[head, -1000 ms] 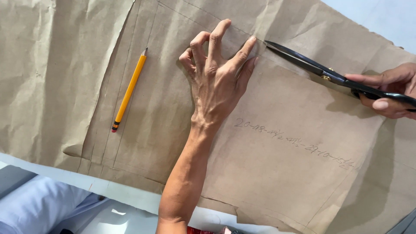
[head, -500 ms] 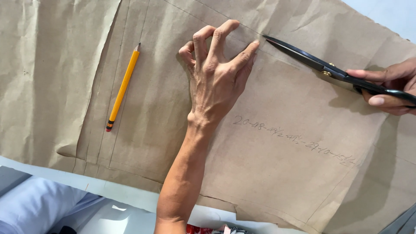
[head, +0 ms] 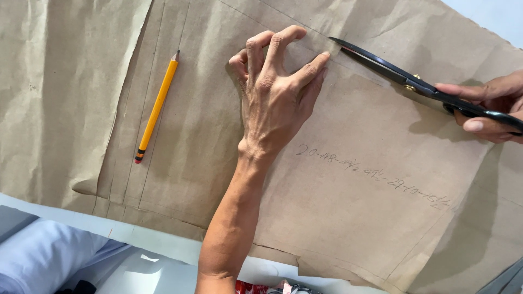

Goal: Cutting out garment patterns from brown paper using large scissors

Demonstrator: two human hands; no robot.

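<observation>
A large sheet of brown pattern paper (head: pixel 359 207) covers the table, with pencil lines and a row of handwriting on it. My left hand (head: pixel 275 95) presses down on the paper with fingers spread and bent, fingertips close to a drawn line. My right hand (head: pixel 485 106) at the right edge grips the handles of black scissors (head: pixel 392 68). The blades point left, and their tip sits at the paper just beside my left fingertips.
A yellow pencil (head: pixel 157 106) lies on the paper to the left of my left hand. A second layer of brown paper (head: pixel 49 98) lies underneath at the left. The white table edge (head: pixel 158 239) and light blue cloth (head: pixel 43 261) show at the bottom.
The scissors have slid left along the drawn line toward my left fingertips. My left hand has curled its fingers a little and stays pressed on the paper.
</observation>
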